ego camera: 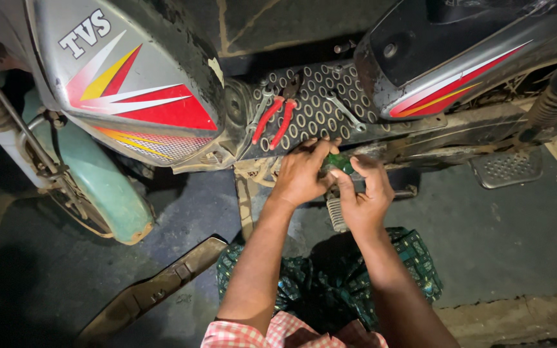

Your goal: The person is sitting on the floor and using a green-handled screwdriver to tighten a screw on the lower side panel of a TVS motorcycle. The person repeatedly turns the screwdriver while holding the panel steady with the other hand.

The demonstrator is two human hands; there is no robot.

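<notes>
1. Gripping a green-handled tool [338, 162], your left hand [301, 174] and right hand [365, 196] close on it just below the perforated footboard [317, 113].
2. Resting unused on that footboard: red-handled pliers [275, 121] and a spanner [346, 115].
3. Fastening work looks underway, unfinished.

The dark concrete floor [498, 238] lies open at three to five o'clock of the hands, and again at eight o'clock. At twelve o'clock the perforated black footboard [320, 96] bars the way, with red-handled pliers [276, 121] and a grey metal spanner [345, 113] lying on it; at ten o'clock bulges the grey red-striped side panel [130, 77]
</notes>
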